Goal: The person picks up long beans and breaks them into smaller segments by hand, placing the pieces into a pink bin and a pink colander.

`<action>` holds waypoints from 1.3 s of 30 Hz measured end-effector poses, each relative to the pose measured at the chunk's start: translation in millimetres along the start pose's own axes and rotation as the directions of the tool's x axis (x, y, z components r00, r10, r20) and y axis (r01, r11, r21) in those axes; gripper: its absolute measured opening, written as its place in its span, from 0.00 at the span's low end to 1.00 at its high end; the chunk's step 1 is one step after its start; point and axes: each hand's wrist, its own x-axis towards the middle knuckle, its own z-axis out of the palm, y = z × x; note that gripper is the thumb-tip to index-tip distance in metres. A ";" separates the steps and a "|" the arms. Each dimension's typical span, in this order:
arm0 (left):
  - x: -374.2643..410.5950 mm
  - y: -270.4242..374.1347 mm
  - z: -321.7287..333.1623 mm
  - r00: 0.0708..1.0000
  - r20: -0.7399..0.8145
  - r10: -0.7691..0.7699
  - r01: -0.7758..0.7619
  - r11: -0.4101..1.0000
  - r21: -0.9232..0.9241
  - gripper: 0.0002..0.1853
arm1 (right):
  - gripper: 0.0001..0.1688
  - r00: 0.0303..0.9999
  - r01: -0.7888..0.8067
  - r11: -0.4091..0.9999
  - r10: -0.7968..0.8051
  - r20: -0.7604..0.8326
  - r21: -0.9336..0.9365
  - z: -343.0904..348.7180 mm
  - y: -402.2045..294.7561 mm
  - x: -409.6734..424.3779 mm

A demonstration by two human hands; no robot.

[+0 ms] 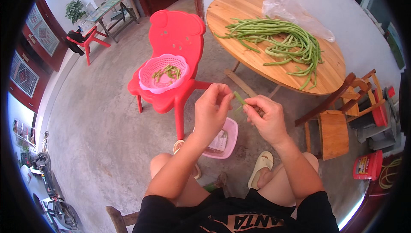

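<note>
A short piece of green long bean (239, 98) is pinched between the thumb and fingers of my right hand (265, 117). My left hand (213, 107) is beside its upper end, fingertips together; whether they grip anything is too small to tell. Below the hands, a pink plastic basin (231, 138) on the floor holds a printed packet. Left of them, a pink colander (146, 78) with cut bean pieces (170, 71) rests on a red plastic child's chair (176, 45). A large bunch of long beans (276, 30) lies on the round wooden table (332, 72).
A clear plastic bag (289, 11) lies at the table's back edge. Wooden chairs (334, 133) and a red bucket (367, 165) stand at the right. My slippered feet are on either side of the basin. A scooter (53, 188) is at the lower left.
</note>
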 end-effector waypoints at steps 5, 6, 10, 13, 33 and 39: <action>4.6 -15.0 7.2 0.969 -0.038 0.243 -0.226 0.940 0.255 0.06 | 0.05 0.971 -0.237 0.938 0.236 0.035 0.253 14.0 -6.4 -4.1; 5.3 -16.8 8.6 0.963 -0.042 0.266 -0.245 0.931 0.270 0.06 | 0.06 0.966 -0.258 0.920 0.254 0.049 0.294 15.0 -5.1 -4.4; 6.3 -12.7 11.1 0.968 0.020 0.251 -0.245 0.922 0.299 0.07 | 0.08 0.957 -0.276 0.865 0.290 0.030 0.419 10.3 6.0 2.0; 1.7 -5.3 12.1 0.961 0.123 0.249 -0.275 0.912 0.303 0.07 | 0.11 0.946 -0.262 0.834 0.321 -0.041 0.486 1.4 9.7 12.5; -0.6 -5.4 -18.3 0.940 0.266 0.214 -0.317 0.837 0.446 0.22 | 0.10 0.941 -0.324 0.814 0.332 0.070 0.482 -35.7 9.0 23.8; 4.2 -1.8 -3.1 0.788 0.348 0.507 -0.615 0.667 0.420 0.18 | 0.08 0.892 -0.447 0.799 0.360 0.274 0.402 -20.5 5.9 19.6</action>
